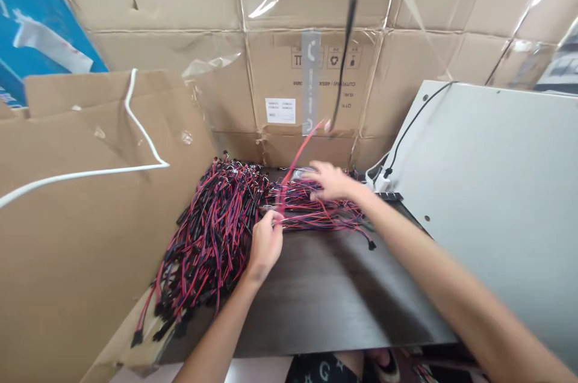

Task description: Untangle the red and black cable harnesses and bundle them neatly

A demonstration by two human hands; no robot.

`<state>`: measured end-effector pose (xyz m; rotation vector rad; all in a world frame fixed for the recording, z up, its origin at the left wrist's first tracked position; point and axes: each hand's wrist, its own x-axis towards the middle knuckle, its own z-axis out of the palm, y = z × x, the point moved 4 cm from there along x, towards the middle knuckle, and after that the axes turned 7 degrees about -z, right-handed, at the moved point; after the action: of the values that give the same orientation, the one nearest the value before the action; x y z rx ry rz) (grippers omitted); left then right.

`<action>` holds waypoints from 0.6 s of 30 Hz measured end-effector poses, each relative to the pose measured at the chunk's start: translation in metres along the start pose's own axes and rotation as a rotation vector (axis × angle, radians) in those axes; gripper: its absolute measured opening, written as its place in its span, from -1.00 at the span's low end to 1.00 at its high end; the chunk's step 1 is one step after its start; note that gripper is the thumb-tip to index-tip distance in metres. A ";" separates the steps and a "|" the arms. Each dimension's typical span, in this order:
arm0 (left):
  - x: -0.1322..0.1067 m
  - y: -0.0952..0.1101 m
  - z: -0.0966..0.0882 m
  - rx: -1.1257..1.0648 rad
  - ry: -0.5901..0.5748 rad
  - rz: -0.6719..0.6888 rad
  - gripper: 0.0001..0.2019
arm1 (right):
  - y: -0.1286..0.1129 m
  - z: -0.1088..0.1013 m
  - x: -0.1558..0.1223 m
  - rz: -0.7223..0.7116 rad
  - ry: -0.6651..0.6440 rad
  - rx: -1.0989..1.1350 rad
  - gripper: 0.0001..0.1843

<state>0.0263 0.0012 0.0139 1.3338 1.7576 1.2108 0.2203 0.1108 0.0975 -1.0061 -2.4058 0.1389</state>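
Note:
A large tangled heap of red and black wire leads with black connectors (217, 226) lies on a dark wooden tabletop (325, 305). My left hand (266, 245) is shut on several strands at the heap's right side. My right hand (330, 181) hovers with fingers apart, touching or just above the thinner spread of wires (311, 205) behind the heap. One long lead (300, 157) rises, blurred, from near my left hand, and its black end (347, 46) swings high against the cardboard.
Cardboard sheets (99, 148) line the left and back, with a white cable (135, 127) lying across them. A pale grey panel (483, 202) with a black cord (418, 121) stands at the right, near white plugs (379, 179). A blue package (40, 15) sits top left.

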 end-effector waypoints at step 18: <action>0.060 0.072 0.071 -1.166 -0.328 -0.427 -0.72 | 0.008 -0.096 0.046 -0.018 0.280 0.262 -0.77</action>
<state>0.0978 0.0846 0.0552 0.3867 0.7460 1.3072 0.2470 0.1378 0.1972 -0.8237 -2.0779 0.2795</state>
